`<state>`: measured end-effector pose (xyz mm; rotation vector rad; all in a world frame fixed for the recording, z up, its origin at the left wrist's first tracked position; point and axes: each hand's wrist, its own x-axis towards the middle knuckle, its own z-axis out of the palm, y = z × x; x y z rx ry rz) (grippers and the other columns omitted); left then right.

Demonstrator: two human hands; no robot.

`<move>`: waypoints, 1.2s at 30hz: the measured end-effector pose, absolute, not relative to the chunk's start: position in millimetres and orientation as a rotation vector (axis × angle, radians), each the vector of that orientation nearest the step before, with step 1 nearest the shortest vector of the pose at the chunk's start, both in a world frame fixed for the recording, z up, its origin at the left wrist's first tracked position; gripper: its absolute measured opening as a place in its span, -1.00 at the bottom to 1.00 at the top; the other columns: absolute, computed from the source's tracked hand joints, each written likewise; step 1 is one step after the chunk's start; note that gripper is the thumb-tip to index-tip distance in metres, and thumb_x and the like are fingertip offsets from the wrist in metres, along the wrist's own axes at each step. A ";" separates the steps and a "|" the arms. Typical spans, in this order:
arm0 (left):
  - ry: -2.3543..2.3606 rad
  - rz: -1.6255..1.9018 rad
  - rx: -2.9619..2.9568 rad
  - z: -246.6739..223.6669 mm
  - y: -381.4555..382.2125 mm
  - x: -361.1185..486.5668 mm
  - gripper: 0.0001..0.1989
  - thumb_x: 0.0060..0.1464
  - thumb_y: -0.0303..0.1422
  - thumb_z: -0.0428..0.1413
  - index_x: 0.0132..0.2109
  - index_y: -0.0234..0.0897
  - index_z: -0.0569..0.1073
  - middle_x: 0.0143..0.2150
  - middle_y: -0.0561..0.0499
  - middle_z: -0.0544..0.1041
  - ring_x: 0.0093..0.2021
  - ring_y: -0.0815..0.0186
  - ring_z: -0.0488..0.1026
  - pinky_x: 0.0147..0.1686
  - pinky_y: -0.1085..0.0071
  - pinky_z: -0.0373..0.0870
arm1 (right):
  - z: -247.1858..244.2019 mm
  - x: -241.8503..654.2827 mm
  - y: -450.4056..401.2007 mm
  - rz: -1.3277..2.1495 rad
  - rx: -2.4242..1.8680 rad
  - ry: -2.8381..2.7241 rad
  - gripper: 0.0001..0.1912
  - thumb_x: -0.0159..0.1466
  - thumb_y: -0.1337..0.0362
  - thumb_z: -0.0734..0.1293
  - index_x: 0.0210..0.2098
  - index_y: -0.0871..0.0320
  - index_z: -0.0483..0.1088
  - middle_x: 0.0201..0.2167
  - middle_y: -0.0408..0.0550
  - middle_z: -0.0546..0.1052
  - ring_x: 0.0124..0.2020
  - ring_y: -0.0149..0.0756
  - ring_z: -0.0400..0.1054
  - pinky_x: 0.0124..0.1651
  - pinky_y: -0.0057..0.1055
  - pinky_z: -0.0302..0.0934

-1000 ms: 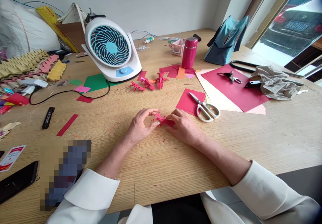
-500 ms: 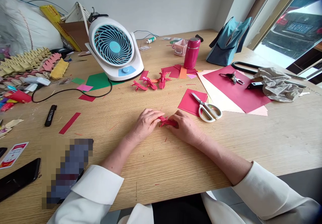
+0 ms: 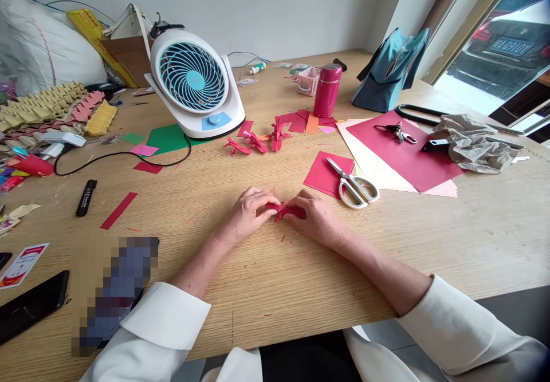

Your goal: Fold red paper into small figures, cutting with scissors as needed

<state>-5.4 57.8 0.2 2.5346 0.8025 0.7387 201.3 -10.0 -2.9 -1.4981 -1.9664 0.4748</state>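
Note:
Between my two hands is a small red folded-paper figure point(image 3: 281, 211), held just over the table. My left hand point(image 3: 252, 213) pinches its left end between thumb and fingers. On the other end, my right hand point(image 3: 315, 216) is closed, its fingers covering part of the paper. Beyond my hands stand several similar red folded-paper figures point(image 3: 258, 140) in a row. White-handled scissors point(image 3: 353, 184) rest partly on red paper squares point(image 3: 320, 171), to the right of my right hand.
A white-and-blue fan point(image 3: 195, 78) stands at the back left, its black cord looping across the table. A pink flask point(image 3: 327, 91) and a teal bag point(image 3: 390, 73) are at the back right. A black marker point(image 3: 86, 197) and a red paper strip point(image 3: 119, 211) lie left.
My left thumb and fingers have shifted their pinch on the red figure, and more of its left end shows. The figure has come slightly nearer me. Both hands stay at the same spot.

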 end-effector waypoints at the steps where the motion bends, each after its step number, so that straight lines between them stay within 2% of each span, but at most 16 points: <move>1: 0.809 0.736 2.531 1.2 56.9 -5.2 -0.91 0.16 -0.40 0.18 -0.16 -0.16 0.53 -0.21 0.03 0.61 -0.14 0.25 0.40 -0.10 0.27 0.37 | -3.2 201.2 -10.1 0.474 -1.494 -1.966 -0.85 0.20 0.29 0.43 -0.22 0.13 0.54 -0.31 -0.05 0.46 -0.31 -0.31 0.35 -0.18 -0.35 0.20; 9: 0.764 0.745 2.579 5.2 51.7 -2.1 -0.92 0.16 -0.45 0.17 -0.18 -0.20 0.49 -0.21 0.04 0.58 -0.15 0.27 0.38 -0.08 0.30 0.32 | -3.2 197.2 -12.8 0.498 -1.466 -1.939 -0.86 0.20 0.33 0.42 -0.21 0.13 0.52 -0.27 -0.03 0.48 -0.26 -0.29 0.37 -0.16 -0.35 0.20; 13: 0.764 0.751 2.572 5.5 49.9 -1.0 -0.91 0.17 -0.48 0.15 -0.19 -0.21 0.48 -0.21 0.03 0.57 -0.16 0.26 0.41 -0.09 0.31 0.33 | -3.4 196.3 -13.2 0.472 -1.484 -1.949 -0.88 0.21 0.31 0.42 -0.22 0.12 0.53 -0.27 -0.03 0.48 -0.26 -0.28 0.37 -0.15 -0.33 0.20; 19: 0.762 0.788 2.611 5.2 50.0 -1.3 -0.91 0.18 -0.47 0.14 -0.17 -0.21 0.48 -0.20 0.03 0.59 -0.15 0.26 0.40 -0.09 0.30 0.32 | -4.9 203.1 -10.6 0.398 -1.449 -2.021 -0.78 0.20 0.21 0.45 -0.17 0.14 0.53 -0.26 0.00 0.47 -0.22 -0.23 0.35 -0.09 -0.29 0.20; 26: 0.755 0.794 2.580 3.1 47.0 0.7 -0.87 0.17 -0.49 0.15 -0.15 -0.20 0.49 -0.19 0.04 0.59 -0.13 0.27 0.41 -0.07 0.30 0.35 | -4.2 203.7 -9.7 0.445 -1.466 -2.032 -0.88 0.19 0.36 0.43 -0.24 0.15 0.53 -0.31 -0.05 0.46 -0.28 -0.31 0.32 -0.16 -0.36 0.17; 36: 0.780 0.829 2.504 3.6 47.6 -0.2 -0.78 0.12 -0.52 0.18 -0.09 -0.19 0.49 -0.16 0.01 0.57 -0.10 0.25 0.45 -0.07 0.30 0.39 | -5.6 206.8 -7.3 0.423 -1.451 -2.036 -0.87 0.16 0.34 0.45 -0.27 0.16 0.47 -0.31 -0.03 0.47 -0.24 -0.26 0.33 -0.15 -0.35 0.17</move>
